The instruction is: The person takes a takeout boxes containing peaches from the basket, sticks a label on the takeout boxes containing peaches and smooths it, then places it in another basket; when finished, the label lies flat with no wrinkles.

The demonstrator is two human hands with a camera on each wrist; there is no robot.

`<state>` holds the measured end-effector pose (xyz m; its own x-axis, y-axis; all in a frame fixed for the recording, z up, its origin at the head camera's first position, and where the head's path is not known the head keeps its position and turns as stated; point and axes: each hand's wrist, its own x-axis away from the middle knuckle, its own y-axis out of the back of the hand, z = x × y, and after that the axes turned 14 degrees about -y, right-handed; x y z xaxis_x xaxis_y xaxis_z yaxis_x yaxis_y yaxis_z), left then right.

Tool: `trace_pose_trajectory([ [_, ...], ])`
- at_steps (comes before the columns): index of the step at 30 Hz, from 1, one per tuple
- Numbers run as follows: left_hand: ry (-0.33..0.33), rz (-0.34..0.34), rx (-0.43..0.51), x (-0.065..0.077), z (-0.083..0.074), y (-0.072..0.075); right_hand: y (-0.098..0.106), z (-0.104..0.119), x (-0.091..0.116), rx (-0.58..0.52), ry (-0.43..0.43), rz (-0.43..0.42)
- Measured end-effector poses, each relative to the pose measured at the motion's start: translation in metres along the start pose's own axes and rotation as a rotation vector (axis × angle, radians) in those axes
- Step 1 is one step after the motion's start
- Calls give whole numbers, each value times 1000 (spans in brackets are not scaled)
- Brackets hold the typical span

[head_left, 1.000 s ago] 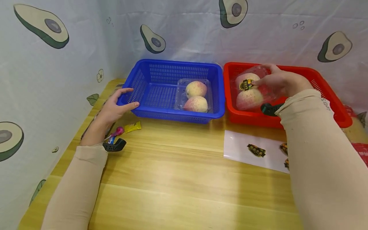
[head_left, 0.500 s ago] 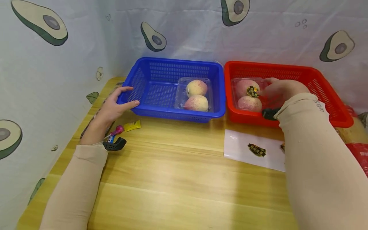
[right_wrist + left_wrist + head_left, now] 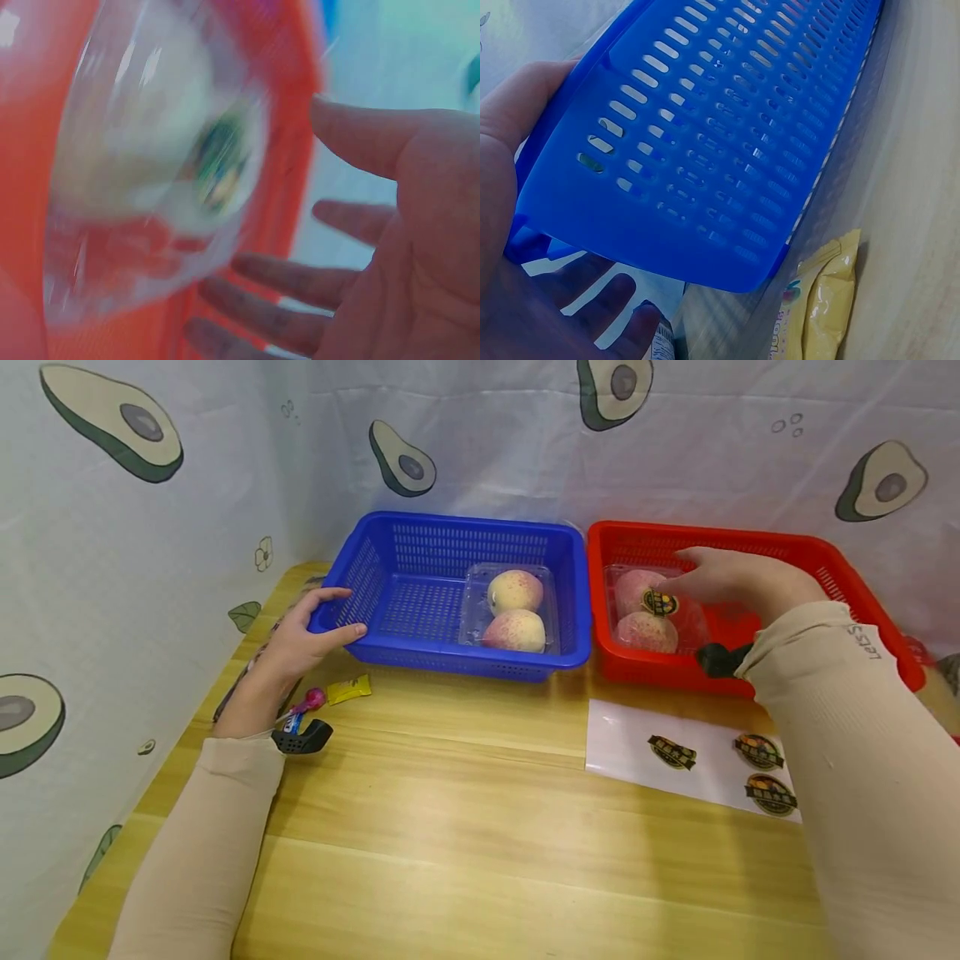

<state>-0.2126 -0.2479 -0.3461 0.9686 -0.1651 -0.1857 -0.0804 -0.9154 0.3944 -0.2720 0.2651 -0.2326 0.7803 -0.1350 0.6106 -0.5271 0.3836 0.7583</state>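
Note:
My left hand (image 3: 294,639) holds the near left corner of a blue plastic basket (image 3: 450,657); in the left wrist view the thumb goes over the rim and the other fingers stay outside. Inside that basket, at its right, sits a clear plastic box (image 3: 471,610) with two pinkish peaches (image 3: 516,610). A second clear box (image 3: 693,625) with two peaches (image 3: 647,633) and a black fruit sticker (image 3: 660,602) lies at the left of the red basket (image 3: 821,539). Above it is my right hand (image 3: 738,578), fingers spread; the right wrist view shows its palm holding nothing.
On the table in front of the red basket lies a white sheet (image 3: 618,739) with several round fruit stickers. A yellow candy packet (image 3: 348,689) and a pink lollipop (image 3: 313,698) lie near my left wrist. An avocado-print curtain (image 3: 495,435) hangs behind both baskets.
My right hand lowered the peach box into the red basket, let go of it and moved up and right. My left hand stayed on the blue basket's corner.

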Motion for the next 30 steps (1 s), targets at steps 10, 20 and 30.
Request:
trace_pose_trajectory([
  [10, 7, -10, 15, 0, 1, -1, -36, 12, 54, -38, 331, -218],
  [20, -3, -6, 28, 3, 2, -4, -90, -45, 68, -158, 532, -449],
  [30, 11, -10, 31, 1, 2, 0, -82, -99, 49, -90, 409, -398],
])
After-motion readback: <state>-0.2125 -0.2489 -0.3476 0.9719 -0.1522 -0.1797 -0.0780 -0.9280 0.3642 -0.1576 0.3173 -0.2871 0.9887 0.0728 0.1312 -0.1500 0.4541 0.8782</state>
